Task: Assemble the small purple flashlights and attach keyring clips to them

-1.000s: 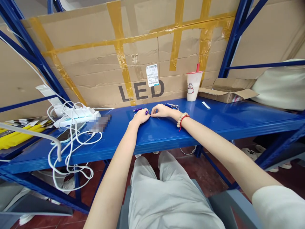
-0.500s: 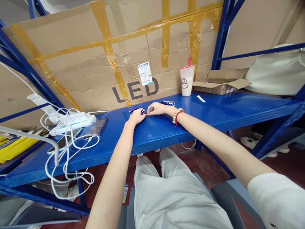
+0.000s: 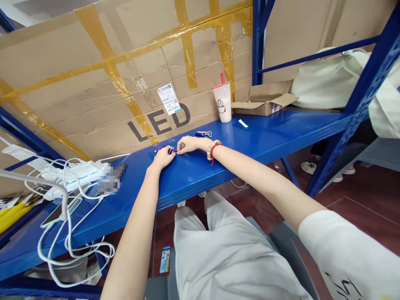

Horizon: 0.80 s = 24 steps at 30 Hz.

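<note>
Closed around a small shiny purple object (image 3: 170,150) with a metallic part, my left hand (image 3: 162,157) rests on the blue shelf top (image 3: 200,168). Its fingers hide most of that object. A slim purple piece (image 3: 159,148) shows just behind the knuckles; I cannot tell whether it is joined to it. My right hand (image 3: 188,143), with a bead bracelet and red cord at the wrist, is bent down close beside the left. Its thumb and index fingertips pinch together near the purple object; what lies between them is too small to make out. Beyond the right wrist lies a blue item with a metal clip (image 3: 203,133).
A lidded drink cup (image 3: 223,104) with a red straw stands at the back, near a white paper strip (image 3: 243,123) and an open carton (image 3: 265,106). To the left lie a power strip (image 3: 79,177), tangled white cables (image 3: 67,237) and a phone. Taped cardboard (image 3: 93,96) backs the shelf.
The whole view has shifted, so the shelf, cup and hands appear farther left. Both hands keep nearly the same pose, close together over the purple object.
</note>
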Tool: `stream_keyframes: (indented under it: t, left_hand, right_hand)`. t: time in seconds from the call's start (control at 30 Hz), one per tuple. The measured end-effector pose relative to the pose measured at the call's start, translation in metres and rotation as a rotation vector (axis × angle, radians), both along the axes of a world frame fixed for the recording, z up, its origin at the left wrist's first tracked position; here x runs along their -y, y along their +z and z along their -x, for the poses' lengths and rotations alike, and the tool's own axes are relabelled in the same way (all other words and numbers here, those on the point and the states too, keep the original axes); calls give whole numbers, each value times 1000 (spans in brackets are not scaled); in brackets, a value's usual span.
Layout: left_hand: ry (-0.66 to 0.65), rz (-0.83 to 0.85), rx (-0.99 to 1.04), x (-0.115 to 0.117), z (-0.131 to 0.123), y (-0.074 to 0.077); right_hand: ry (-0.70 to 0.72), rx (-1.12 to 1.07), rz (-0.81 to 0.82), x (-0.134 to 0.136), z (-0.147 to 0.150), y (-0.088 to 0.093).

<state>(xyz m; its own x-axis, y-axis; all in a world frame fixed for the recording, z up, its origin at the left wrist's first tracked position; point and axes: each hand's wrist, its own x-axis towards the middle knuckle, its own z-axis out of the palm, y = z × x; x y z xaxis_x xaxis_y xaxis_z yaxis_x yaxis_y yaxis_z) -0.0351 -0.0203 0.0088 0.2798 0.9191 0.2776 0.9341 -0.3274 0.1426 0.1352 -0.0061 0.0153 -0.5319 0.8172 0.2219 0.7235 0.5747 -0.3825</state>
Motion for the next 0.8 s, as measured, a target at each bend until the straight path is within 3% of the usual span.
stream_keyframes:
  t: [0.8]
  left_hand:
    - [-42, -2, 50, -3, 2, -6]
  right_hand:
    - [17, -13, -14, -22, -1, -15]
